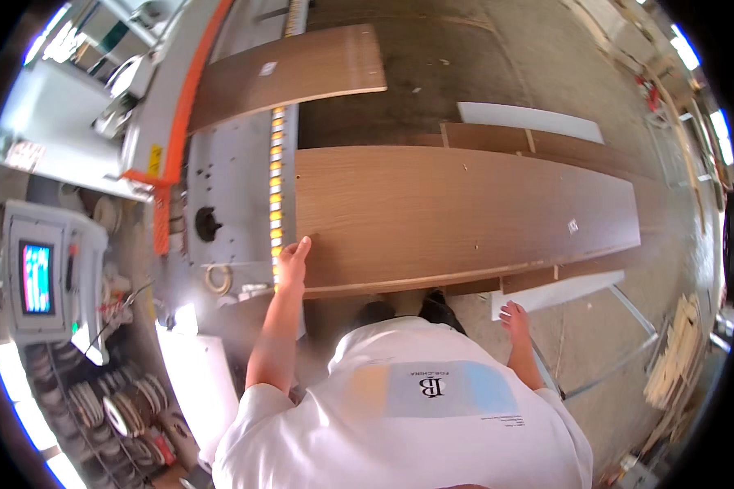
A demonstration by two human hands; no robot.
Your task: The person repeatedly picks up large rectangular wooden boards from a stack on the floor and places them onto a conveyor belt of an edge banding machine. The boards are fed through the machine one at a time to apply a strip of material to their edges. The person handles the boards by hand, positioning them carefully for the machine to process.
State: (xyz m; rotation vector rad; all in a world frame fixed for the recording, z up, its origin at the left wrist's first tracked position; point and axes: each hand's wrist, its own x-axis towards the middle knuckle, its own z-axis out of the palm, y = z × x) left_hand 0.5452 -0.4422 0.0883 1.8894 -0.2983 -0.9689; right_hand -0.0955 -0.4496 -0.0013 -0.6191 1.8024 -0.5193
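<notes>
A long brown wood-grain board (465,204) lies crosswise in front of me, with a small white label near its right end. At its near left corner is my left hand (292,262), the fingers closed against the board's end beside the yellow-and-white roller strip (276,163). My right hand (514,318) is off the board's near edge, fingers apart and holding nothing. Farther off, a second brown board (302,69) with a white label reaches over the machine bed (232,163), partly under the orange-edged machine beam (192,81).
Beneath and beyond the long board are more brown boards (489,136) and a white panel (538,120). Another white panel (559,295) and a metal frame (599,379) sit to the near right. A control screen (37,277) and edging rolls (126,411) stand left; wood strips (677,359) lie right.
</notes>
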